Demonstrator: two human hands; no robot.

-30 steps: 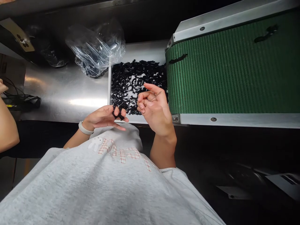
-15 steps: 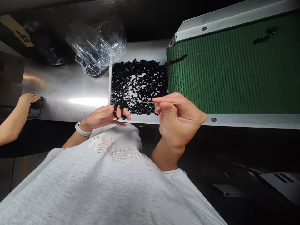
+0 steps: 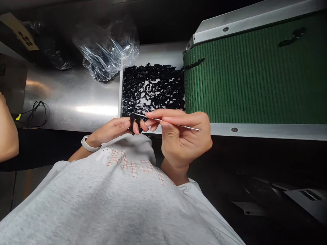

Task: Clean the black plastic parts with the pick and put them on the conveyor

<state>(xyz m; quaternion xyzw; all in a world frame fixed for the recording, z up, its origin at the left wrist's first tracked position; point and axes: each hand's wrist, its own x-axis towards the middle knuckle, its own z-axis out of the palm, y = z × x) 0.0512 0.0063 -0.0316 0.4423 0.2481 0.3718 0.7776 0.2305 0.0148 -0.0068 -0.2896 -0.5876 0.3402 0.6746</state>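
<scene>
Left hand holding black piece, right hand pinching metal stick, tip at it: apparently probing, next calling for steady aim.

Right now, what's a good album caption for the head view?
Left hand holding a black piece, right hand holding a thin metal rod.

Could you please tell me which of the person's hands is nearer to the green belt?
The right hand: gripping a thin metal tool, it appears by the near left corner of the green belt. The left hand, holding black parts, is farther left.
</scene>
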